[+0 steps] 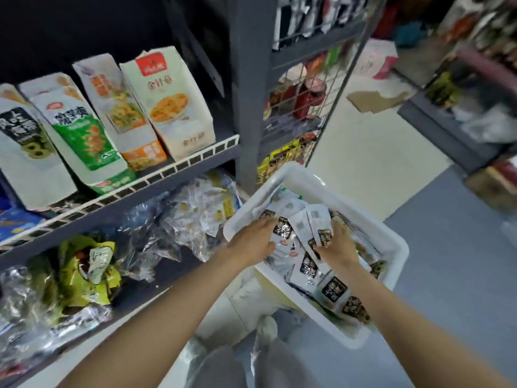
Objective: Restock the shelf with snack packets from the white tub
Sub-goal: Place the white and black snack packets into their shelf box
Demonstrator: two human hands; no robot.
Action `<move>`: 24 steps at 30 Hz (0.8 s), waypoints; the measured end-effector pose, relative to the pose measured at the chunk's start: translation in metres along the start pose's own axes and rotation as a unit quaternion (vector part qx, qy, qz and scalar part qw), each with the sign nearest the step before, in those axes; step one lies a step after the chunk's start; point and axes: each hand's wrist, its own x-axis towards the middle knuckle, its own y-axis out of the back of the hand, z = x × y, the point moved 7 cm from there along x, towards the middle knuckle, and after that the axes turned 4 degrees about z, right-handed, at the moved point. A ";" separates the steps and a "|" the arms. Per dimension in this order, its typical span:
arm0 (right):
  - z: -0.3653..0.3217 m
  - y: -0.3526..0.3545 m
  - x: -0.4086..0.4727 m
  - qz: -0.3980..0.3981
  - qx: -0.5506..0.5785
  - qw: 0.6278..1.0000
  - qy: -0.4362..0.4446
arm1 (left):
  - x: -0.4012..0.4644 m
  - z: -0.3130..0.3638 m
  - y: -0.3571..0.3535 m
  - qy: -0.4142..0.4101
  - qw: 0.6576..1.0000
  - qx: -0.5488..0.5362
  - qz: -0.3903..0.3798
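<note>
While both my hands are down in the tub [391,242], the restock is far from done: plenty of packets [309,268] lie in it. To the left of my grip, the lower shelf [167,273] holds crumpled bags [92,264] and some bare room; tall pouches [165,105] stand above. My left hand [256,242] curls round packets near the tub's rim, and my right hand [337,242] pinches a few upright packets just beside it. Getting packets across looks easy, though the loose bags could crowd them.
</note>
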 end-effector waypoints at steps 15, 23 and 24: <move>0.034 0.027 0.002 0.008 -0.006 0.996 0.092 | 0.061 0.045 -0.040 0.000 0.951 0.308 0.016; 0.051 0.054 -0.001 0.050 0.014 0.995 0.088 | 0.073 0.061 -0.062 0.058 0.957 0.282 0.026; 0.051 0.054 -0.002 0.055 0.021 0.994 0.090 | 0.076 0.067 -0.065 0.027 0.958 0.282 0.032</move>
